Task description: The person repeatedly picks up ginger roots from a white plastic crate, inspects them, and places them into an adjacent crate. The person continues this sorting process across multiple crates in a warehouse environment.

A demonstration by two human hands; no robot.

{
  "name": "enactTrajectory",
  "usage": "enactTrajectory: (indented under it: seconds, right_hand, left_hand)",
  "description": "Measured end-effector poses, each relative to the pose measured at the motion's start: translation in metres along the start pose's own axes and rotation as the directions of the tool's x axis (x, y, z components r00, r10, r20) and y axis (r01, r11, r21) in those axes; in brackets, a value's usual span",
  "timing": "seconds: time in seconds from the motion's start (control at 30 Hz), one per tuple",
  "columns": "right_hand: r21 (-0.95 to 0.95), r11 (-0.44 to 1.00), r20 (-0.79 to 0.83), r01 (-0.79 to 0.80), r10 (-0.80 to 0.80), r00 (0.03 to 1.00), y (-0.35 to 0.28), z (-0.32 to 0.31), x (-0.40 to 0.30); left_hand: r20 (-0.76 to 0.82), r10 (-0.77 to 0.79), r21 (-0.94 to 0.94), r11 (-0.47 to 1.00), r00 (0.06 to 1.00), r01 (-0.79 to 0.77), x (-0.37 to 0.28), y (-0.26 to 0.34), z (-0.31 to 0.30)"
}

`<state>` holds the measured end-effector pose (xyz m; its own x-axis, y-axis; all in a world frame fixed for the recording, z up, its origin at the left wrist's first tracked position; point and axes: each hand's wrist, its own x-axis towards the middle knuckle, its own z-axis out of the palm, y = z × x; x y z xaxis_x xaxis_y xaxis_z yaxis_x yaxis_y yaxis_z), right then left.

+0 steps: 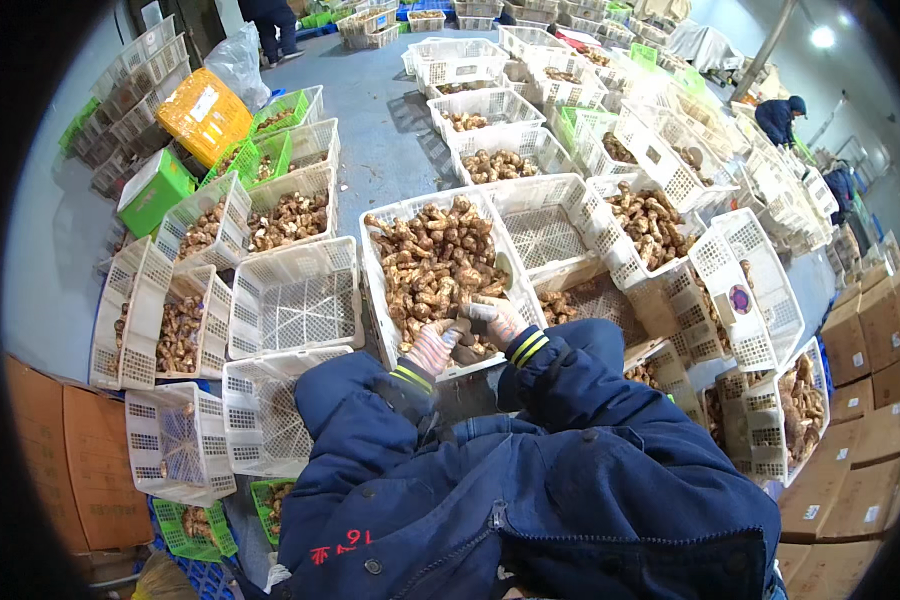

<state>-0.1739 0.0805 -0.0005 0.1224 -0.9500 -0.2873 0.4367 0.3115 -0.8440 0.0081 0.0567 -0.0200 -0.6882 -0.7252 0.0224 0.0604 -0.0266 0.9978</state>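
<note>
In front of me a white plastic crate point(529, 292) is heaped with brown, thick-stemmed mushrooms point(435, 255). Both my hands wear striped knit gloves with greyish finger parts. My left hand point(436, 345) is over the near end of the crate, its fingers curled inward. Close against it, my right hand point(498, 318) bends its fingers toward the same spot, near the crate's right wall. The fingertips meet just above the mushrooms. Whether a mushroom is held between them is too small and covered to tell.
An empty white crate point(296, 300) stands left of mine, another mesh crate point(544, 225) to the right. More mushroom crates point(649, 225) crowd both sides. Cardboard boxes point(847, 465) are stacked at right, others point(82, 457) at left. Blue-grey floor point(367, 135) runs ahead; a person point(780, 120) bends over at far right.
</note>
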Motion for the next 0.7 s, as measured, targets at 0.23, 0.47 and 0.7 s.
enactTrajectory:
  seconds: [0.23, 0.47, 0.7]
  right_hand:
    - [-0.620, 0.773, -0.147, 0.134, -0.282, 0.948, -0.022, 0.016, 0.006]
    - [-0.819, 0.513, 0.075, 0.256, -0.348, 0.935, -0.004, 0.019, 0.003]
    - [-0.349, 0.905, 0.111, 0.242, -0.216, 0.970, 0.012, 0.023, 0.007]
  left_hand:
    - [-0.382, -0.017, -0.021, 1.000, 0.924, 0.010, 0.005, -0.025, -0.030]
    - [-0.501, -0.052, -0.020, 0.999, 0.864, 0.049, 0.004, 0.005, -0.019]
    - [-0.618, -0.264, -0.093, 0.960, 0.741, 0.264, 0.004, 0.019, -0.009]
